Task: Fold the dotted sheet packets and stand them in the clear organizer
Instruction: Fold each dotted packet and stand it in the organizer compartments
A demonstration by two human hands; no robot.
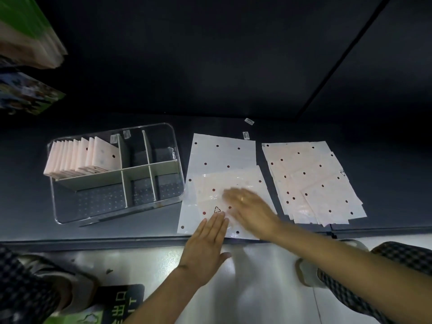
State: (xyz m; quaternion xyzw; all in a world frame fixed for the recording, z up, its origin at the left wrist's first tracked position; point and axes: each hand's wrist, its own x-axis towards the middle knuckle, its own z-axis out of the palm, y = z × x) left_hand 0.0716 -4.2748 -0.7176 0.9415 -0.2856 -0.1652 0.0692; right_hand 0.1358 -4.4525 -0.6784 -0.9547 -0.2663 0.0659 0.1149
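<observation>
A pale pink dotted sheet packet (210,195) lies flat on top of a larger white dotted sheet (222,153) in the middle of the dark shelf. My left hand (207,242) rests flat on its near edge, fingers together. My right hand (250,209), blurred by motion, presses flat on the packet's right half. To the left stands the clear organizer (174,139) with white dividers; several folded packets (81,157) stand upright in its back left compartment. A fanned stack of unfolded dotted packets (311,181) lies to the right.
Two small labels (249,121) lie behind the sheets. The shelf's front edge (117,242) runs just below my hands. My checkered trouser legs and shoes (311,270) show on the pale floor below. Hanging packaged goods (28,33) fill the upper left.
</observation>
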